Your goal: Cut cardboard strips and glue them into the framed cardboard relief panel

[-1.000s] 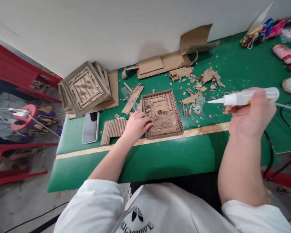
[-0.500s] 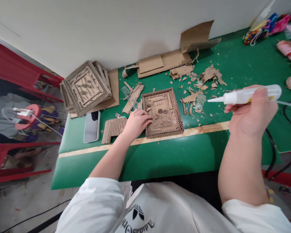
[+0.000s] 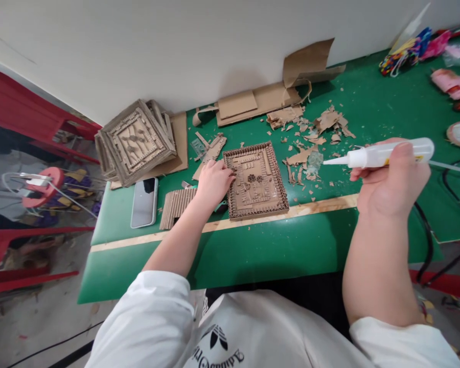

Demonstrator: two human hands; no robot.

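A brown cardboard relief panel [image 3: 257,180] lies on the green table [image 3: 253,250] near its front edge. My left hand [image 3: 213,183] rests at the panel's left edge, fingers curled and touching the cardboard there. What they hold, if anything, is hidden. My right hand [image 3: 391,179] is raised to the right of the panel and is closed round a white glue bottle [image 3: 383,154], whose nozzle points left towards the scraps.
A stack of finished cardboard panels [image 3: 136,140] sits at the back left, with a phone [image 3: 144,202] and a corrugated strip [image 3: 176,207] in front. Torn cardboard scraps [image 3: 310,133] and flat sheets [image 3: 260,99] lie along the wall. Colourful items [image 3: 417,48] and black cables [image 3: 444,204] are at the right.
My left hand has slid away from the near part of the panel's left edge to a spot farther up it. The glue bottle has stayed about where it was.
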